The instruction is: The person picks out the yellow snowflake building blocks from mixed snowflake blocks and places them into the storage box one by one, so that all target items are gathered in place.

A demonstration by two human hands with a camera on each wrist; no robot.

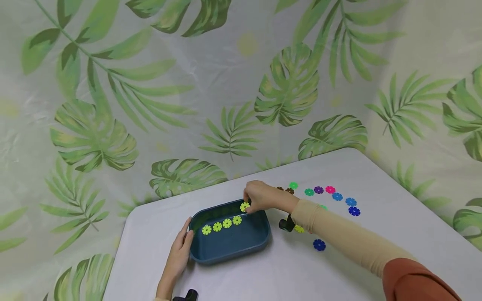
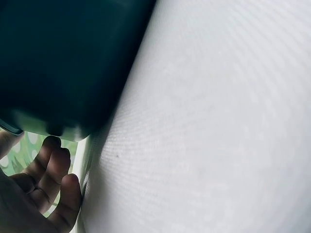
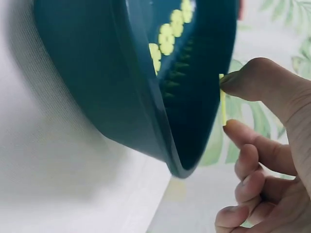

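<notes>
My right hand pinches a yellow notched plastic disc between thumb and finger, over the far right part of a dark blue tray. In the right wrist view, that disc stands edge-on between the fingertips, close to the tray's rim. Several matching yellow discs form a slanting row inside the tray. My left hand rests against the tray's left end. Its fingertips are at the outer wall in the left wrist view; the thumb's contact there is unclear.
Right of the tray, several loose discs lie on the white table, including a pink disc, a purple disc and a dark blue disc. The right forearm passes over some of them. A leaf-patterned curtain hangs behind.
</notes>
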